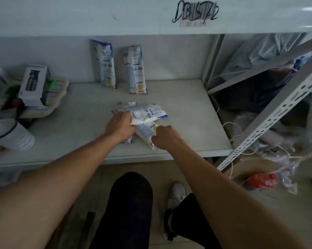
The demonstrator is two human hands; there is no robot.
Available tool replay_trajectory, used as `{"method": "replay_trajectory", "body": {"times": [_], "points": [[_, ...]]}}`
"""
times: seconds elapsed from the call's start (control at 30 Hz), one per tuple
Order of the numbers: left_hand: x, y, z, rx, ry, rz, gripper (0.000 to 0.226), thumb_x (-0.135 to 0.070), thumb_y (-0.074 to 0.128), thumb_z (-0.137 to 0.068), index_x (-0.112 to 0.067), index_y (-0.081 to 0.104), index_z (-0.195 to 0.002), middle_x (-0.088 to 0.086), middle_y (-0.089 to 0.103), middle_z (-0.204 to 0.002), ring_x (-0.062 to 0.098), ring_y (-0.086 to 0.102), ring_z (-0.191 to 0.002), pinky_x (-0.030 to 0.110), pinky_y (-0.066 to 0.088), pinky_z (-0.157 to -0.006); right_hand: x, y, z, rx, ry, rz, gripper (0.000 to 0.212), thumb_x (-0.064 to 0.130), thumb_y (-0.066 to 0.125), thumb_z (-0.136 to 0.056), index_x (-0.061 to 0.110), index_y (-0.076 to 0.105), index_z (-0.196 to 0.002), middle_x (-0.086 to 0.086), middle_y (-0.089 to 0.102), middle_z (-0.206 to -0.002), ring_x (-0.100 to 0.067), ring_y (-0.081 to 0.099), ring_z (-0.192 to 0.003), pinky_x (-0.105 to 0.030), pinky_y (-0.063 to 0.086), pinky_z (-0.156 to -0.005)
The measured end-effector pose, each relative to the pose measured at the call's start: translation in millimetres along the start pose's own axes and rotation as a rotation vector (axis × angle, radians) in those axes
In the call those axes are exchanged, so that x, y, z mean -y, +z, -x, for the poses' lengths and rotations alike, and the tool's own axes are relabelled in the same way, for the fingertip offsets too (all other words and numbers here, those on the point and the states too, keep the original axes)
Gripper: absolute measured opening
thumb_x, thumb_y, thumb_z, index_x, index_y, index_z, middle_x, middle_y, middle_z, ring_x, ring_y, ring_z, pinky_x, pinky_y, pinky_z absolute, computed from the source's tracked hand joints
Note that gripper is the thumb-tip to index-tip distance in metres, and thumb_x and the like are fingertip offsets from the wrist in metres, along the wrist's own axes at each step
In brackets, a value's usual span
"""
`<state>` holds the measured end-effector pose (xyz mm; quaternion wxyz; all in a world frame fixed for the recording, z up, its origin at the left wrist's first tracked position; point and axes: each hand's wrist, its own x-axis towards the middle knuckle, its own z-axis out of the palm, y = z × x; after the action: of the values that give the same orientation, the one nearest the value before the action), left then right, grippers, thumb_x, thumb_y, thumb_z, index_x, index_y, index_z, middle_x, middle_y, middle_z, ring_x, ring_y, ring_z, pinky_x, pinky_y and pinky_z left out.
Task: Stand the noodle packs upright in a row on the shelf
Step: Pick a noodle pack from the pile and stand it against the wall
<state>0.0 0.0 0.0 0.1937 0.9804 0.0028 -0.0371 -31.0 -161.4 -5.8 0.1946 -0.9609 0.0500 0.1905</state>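
Two white-and-blue noodle packs stand upright against the back wall of the shelf (178, 105), one on the left (104, 63) and one on the right (134, 69). Near the shelf's front, a small pile of noodle packs lies flat. My left hand (120, 125) is closed on the top lying pack (148, 113). My right hand (165, 136) grips the near end of another lying pack (145, 131) just beneath it. More of the pile is hidden under my hands.
At the shelf's left stand a dark-printed box (34, 85) on flat beige bundles and a white container (13, 133). To the right, a perforated metal upright (270, 119) slants across clutter, cords and a red object (261, 180) on the floor.
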Motion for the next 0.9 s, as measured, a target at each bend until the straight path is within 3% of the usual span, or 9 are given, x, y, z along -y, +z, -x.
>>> {"method": "replay_trajectory", "body": {"times": [0.2, 0.37, 0.57, 0.63, 0.7, 0.8, 0.9], "points": [[10.6, 32.1, -14.6, -0.062, 0.172, -0.236, 0.046, -0.027, 0.070, -0.075, -0.010, 0.061, -0.116, 0.018, 0.052, -0.129, 0.044, 0.047, -0.123, 0.047, 0.038, -0.106, 5.0, 30.5, -40.3, 0.048, 0.020, -0.037, 0.036, 0.034, 0.046, -0.090, 0.009, 0.063, -0.108, -0.017, 0.066, -0.115, -0.036, 0.063, -0.107, -0.033, 0.043, -0.074], [24.2, 40.2, -22.9, -0.129, 0.243, -0.342, 0.050, -0.031, 0.066, -0.080, -0.011, 0.052, -0.124, 0.015, 0.047, -0.134, 0.039, 0.045, -0.122, 0.044, 0.038, -0.099, 29.2, 29.9, -72.9, -0.010, -0.027, -0.052, 0.071, 0.047, 0.034, -0.073, 0.006, 0.060, -0.124, -0.018, 0.062, -0.129, -0.037, 0.060, -0.117, -0.033, 0.045, -0.084], [20.1, 50.7, -47.0, -0.193, 0.261, -0.424, 0.070, -0.018, 0.070, -0.072, -0.015, 0.046, -0.138, 0.017, 0.039, -0.147, 0.038, 0.038, -0.135, 0.050, 0.030, -0.112, 39.4, 27.9, -85.0, -0.033, -0.010, -0.212, 0.053, 0.033, 0.048, -0.082, 0.001, 0.064, -0.121, -0.021, 0.065, -0.125, -0.038, 0.061, -0.116, -0.034, 0.049, -0.090], [23.3, 53.2, -60.0, -0.149, 0.210, -0.459, 0.078, -0.020, 0.070, -0.075, -0.016, 0.037, -0.145, 0.020, 0.030, -0.155, 0.040, 0.033, -0.139, 0.051, 0.027, -0.114, 37.7, 32.7, -89.7, -0.084, 0.012, -0.282, 0.043, 0.025, 0.051, -0.085, 0.002, 0.068, -0.118, -0.020, 0.068, -0.123, -0.037, 0.062, -0.115, -0.033, 0.049, -0.090], [26.4, 55.7, -70.3, -0.092, 0.182, -0.505, 0.072, -0.019, 0.063, -0.083, -0.018, 0.033, -0.149, 0.021, 0.025, -0.158, 0.040, 0.031, -0.141, 0.049, 0.024, -0.114, 34.4, 37.7, -91.4, -0.157, 0.011, -0.351, 0.040, 0.024, 0.050, -0.088, 0.007, 0.072, -0.117, -0.018, 0.069, -0.122, -0.037, 0.063, -0.114, -0.031, 0.049, -0.090], [29.1, 54.4, -78.3, -0.126, 0.252, -0.539, 0.061, -0.015, 0.056, -0.087, -0.018, 0.039, -0.146, 0.020, 0.039, -0.152, 0.038, 0.042, -0.134, 0.047, 0.033, -0.109, 33.1, 44.1, -87.9, -0.216, -0.011, -0.455, 0.037, 0.023, 0.050, -0.093, 0.015, 0.070, -0.123, -0.012, 0.068, -0.128, -0.034, 0.060, -0.120, -0.029, 0.045, -0.094], [26.2, 46.8, -79.1, -0.179, 0.297, -0.456, 0.050, -0.012, 0.059, -0.086, -0.020, 0.054, -0.135, 0.012, 0.062, -0.133, 0.033, 0.059, -0.120, 0.044, 0.049, -0.098, 34.0, 47.5, -90.1, -0.223, -0.035, -0.536, 0.040, 0.016, 0.046, -0.095, 0.023, 0.065, -0.130, -0.007, 0.066, -0.133, -0.031, 0.057, -0.123, -0.028, 0.043, -0.094]]}}
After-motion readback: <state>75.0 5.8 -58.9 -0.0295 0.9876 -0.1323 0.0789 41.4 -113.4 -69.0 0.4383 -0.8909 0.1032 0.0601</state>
